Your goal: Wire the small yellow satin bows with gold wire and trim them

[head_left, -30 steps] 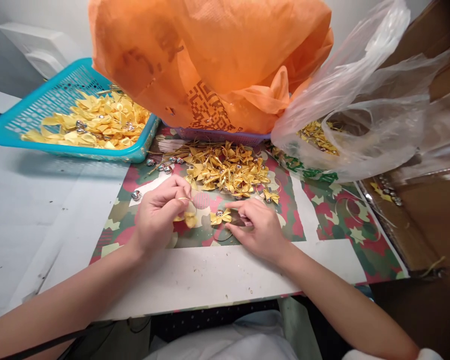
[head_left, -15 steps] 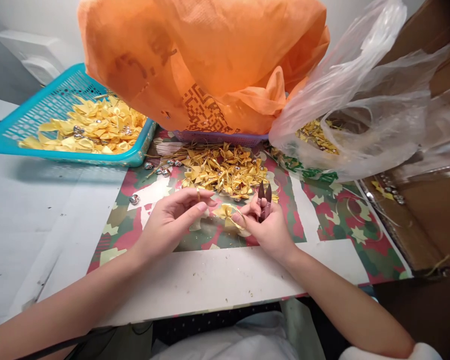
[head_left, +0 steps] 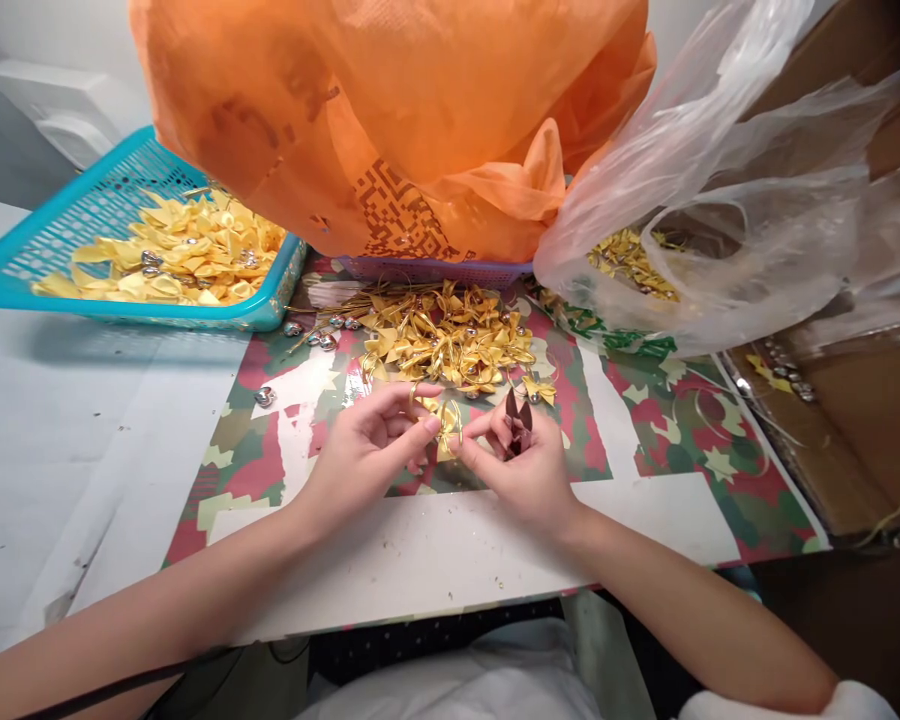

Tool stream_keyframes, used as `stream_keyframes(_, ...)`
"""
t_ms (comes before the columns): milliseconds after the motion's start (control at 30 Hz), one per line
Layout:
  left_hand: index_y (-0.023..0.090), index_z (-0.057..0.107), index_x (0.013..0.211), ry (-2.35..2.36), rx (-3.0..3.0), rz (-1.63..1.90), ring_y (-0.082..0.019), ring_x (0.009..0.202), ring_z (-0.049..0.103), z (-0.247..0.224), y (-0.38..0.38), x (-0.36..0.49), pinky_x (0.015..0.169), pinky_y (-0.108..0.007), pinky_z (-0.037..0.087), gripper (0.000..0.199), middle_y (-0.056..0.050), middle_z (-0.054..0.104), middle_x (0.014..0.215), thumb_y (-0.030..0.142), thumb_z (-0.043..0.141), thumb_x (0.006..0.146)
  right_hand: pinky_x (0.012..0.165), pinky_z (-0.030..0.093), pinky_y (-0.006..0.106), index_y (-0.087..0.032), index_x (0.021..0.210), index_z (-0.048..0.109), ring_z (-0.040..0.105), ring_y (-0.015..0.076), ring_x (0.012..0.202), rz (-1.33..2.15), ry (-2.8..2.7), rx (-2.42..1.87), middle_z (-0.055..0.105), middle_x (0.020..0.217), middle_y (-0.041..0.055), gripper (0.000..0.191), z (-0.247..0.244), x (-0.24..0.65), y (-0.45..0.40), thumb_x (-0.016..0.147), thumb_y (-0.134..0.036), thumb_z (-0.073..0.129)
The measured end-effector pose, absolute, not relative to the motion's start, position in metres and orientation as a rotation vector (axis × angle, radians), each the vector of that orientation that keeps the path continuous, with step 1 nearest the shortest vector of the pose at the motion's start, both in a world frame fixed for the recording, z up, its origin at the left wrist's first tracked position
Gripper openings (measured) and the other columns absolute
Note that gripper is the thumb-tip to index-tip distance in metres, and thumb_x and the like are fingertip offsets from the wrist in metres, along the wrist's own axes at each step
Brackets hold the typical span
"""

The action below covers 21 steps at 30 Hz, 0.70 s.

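Between my two hands is a small yellow ribbon bow (head_left: 448, 440) with a loop of shiny gold cord. My left hand (head_left: 371, 445) pinches it from the left with thumb and fingers, and a gold ring of cord or wire circles one finger. From the right, the thumb and fingertips of my right hand (head_left: 532, 470) meet the gold loop. Tucked in that same palm is a pair of dark-bladed snips (head_left: 518, 412), blades pointing up; the handles are hidden. Just beyond my fingers lies a heap of finished-looking yellow bows (head_left: 450, 335) with gold cords and silver bells.
A blue plastic basket (head_left: 283, 305) of yellow ribbon bows stands at the left. Behind the heap bulges an orange bag (head_left: 420, 120) over a purple basket (head_left: 435, 272). At the right are a clear plastic bag (head_left: 757, 260) and cardboard (head_left: 870, 420). Loose silver bells (head_left: 265, 396) lie on the camouflage-patterned sheet.
My left hand has moved right and taken hold of the bow, which my right hand alone held before. The snips have tilted left in my right hand.
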State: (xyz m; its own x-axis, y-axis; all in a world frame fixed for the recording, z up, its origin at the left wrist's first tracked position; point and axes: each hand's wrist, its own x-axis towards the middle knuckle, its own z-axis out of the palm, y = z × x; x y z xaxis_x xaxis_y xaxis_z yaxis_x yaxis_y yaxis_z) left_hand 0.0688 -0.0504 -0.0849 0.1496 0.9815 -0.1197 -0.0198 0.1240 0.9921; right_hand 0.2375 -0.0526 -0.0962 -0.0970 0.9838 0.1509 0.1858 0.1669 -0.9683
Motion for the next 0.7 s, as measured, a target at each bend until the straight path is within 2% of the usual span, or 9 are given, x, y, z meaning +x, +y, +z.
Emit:
stream_keyframes(100,0.018,0.063,0.1,1.131,1.027,0.993,-0.011,0.054,0.063,-0.085,-0.051,0.072,0.051,-0.02,0.057,0.027,0.004,0.063,0.06,0.033,0.072,0.079,0.049,0.033,0.024,-0.022,0.06,0.027,0.045,0.0082,0.047,1.095,-1.463,-1.197,0.07,0.064,-0.0001,0.047,-0.099,0.237,-0.053,0.075,-0.026,0.071)
stream_keyframes(233,0.017,0.066,0.08,1.159,0.896,0.99,-0.013,0.065,0.069,-0.088,-0.053,0.072,0.06,-0.023,0.061,0.024,0.001,0.068,0.078,0.035,0.079,0.071,0.05,0.034,0.024,-0.022,0.06,0.027,0.048,0.009,0.049,1.09,-1.433,-1.203,0.07,0.067,0.0007,0.048,-0.102,0.236,-0.053,0.074,-0.026,0.073)
stream_keyframes(367,0.021,0.068,0.094,1.19,0.841,0.877,-0.018,0.067,0.072,-0.094,-0.054,0.068,0.045,-0.02,0.054,0.033,-0.002,0.071,0.084,0.042,0.078,0.072,0.05,0.034,0.024,-0.022,0.059,0.027,0.046,0.0085,0.048,1.101,-1.46,-1.202,0.067,0.064,-0.0003,0.048,-0.102,0.235,-0.053,0.075,-0.026,0.072)
stream_keyframes(467,0.021,0.067,0.1,1.143,0.877,0.856,-0.018,0.068,0.071,-0.1,-0.054,0.065,0.048,-0.021,0.055,0.039,-0.002,0.072,0.08,0.04,0.081,0.069,0.049,0.031,0.023,-0.022,0.06,0.028,0.036,0.0068,0.046,1.078,-1.539,-1.135,0.056,0.057,-0.0042,0.045,-0.101,0.237,-0.052,0.079,-0.028,0.069)
stream_keyframes(567,0.02,0.068,0.099,1.096,0.896,0.892,-0.015,0.064,0.067,-0.104,-0.054,0.062,0.054,-0.023,0.058,0.035,0.0,0.069,0.074,0.033,0.082,0.07,0.047,0.026,0.022,-0.022,0.064,0.03,0.028,0.0068,0.047,1.015,-1.674,-1.056,0.039,0.055,-0.0072,0.04,-0.099,0.243,-0.051,0.082,-0.032,0.064)
stream_keyframes(700,0.019,0.07,0.094,1.049,0.911,0.94,-0.012,0.065,0.065,-0.1,-0.053,0.063,0.059,-0.024,0.06,0.03,-0.001,0.066,0.081,0.027,0.083,0.068,0.049,0.023,0.023,-0.021,0.066,0.034,0.028,0.0081,0.049,0.925,-1.929,-0.946,0.03,0.056,-0.0063,0.04,-0.099,0.257,-0.048,0.091,-0.049,0.046)
